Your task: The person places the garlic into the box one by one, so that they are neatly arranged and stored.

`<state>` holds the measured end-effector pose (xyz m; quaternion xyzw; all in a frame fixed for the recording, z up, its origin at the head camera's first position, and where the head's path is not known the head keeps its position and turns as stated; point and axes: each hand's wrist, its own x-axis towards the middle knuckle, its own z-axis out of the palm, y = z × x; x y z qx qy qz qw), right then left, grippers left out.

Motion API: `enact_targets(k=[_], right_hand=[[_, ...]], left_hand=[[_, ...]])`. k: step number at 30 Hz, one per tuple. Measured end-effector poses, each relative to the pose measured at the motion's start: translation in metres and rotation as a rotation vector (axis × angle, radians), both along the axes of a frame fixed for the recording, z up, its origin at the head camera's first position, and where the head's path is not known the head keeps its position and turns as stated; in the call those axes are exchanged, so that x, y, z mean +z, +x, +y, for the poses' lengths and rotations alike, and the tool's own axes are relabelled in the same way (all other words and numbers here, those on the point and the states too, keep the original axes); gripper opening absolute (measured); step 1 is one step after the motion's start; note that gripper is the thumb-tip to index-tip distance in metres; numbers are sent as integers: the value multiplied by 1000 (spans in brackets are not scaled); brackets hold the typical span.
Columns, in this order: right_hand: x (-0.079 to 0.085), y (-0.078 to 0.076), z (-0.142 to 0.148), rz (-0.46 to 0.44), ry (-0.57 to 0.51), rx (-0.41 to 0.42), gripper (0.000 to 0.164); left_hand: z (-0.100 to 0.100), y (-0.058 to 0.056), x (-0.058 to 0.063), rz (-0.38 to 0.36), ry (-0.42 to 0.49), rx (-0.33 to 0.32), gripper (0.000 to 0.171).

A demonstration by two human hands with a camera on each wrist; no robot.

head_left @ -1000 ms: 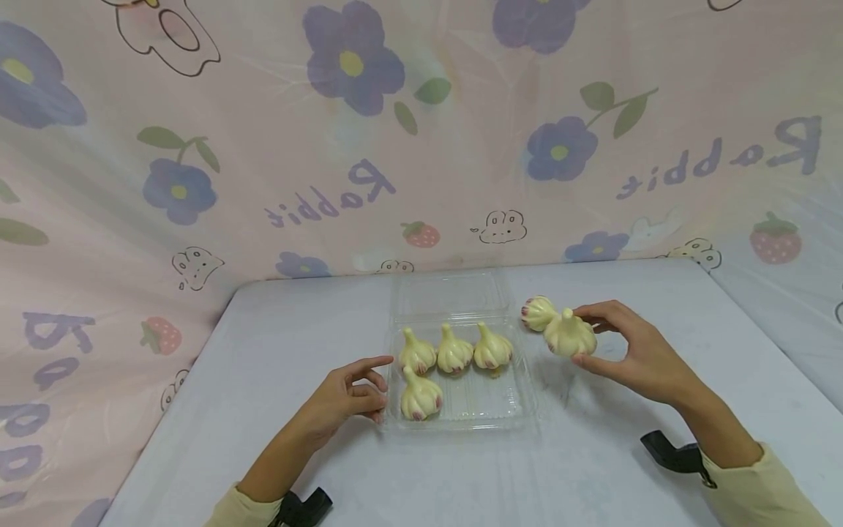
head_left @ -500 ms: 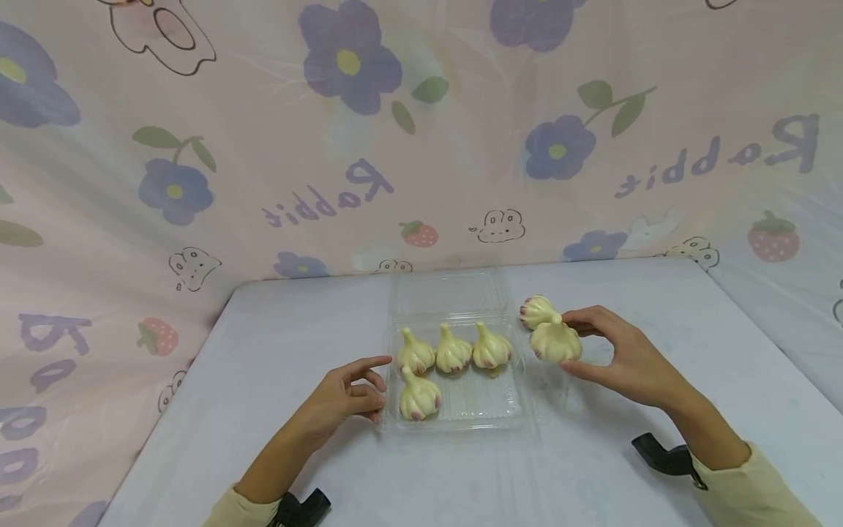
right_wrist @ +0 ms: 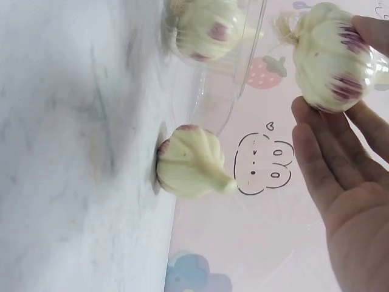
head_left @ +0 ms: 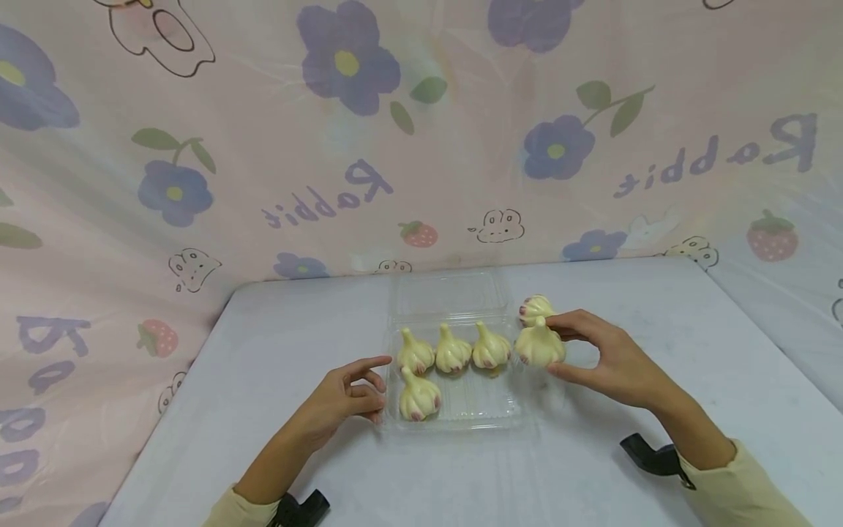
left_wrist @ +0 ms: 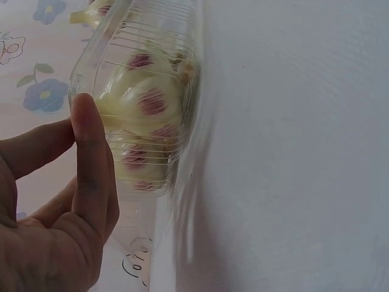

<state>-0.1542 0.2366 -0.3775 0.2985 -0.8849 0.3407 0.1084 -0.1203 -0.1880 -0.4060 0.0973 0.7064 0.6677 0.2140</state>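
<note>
My right hand (head_left: 615,362) holds a garlic bulb (head_left: 540,344) upright between thumb and fingers, raised beside the right edge of an open clear plastic box (head_left: 470,416). In the right wrist view, purple streaks mark the held bulb (right_wrist: 334,58). Behind it in the head view, another bulb (head_left: 535,307) lies on the table, partly covered. Several bulbs sit inside the box: a back row, including the middle one (head_left: 453,350), and one front-left bulb (head_left: 419,395). At the left rim, my left hand (head_left: 342,395) pinches the box edge with its fingertips (left_wrist: 87,112).
The box's clear lid (head_left: 451,294) lies folded back behind it. All stands on a white-covered table (head_left: 290,315). A printed curtain (head_left: 448,161) hangs behind and at the sides. Dark wrist mounts (head_left: 652,455) stick out from both sleeves.
My right hand has moved left with the garlic bulb, from right of the loose bulb to the box's right edge. The left hand stays at the rim.
</note>
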Motion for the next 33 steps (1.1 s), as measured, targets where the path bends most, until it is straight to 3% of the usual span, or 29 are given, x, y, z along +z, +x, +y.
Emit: enact_targets(k=[15, 33], right_hand=[[1, 5, -24, -19, -3, 2, 58], [0, 9, -64, -124, -74, 143, 54]], left_hand=[[2, 2, 1, -23, 25, 11, 67], [2, 2, 2, -32, 13, 24, 64]])
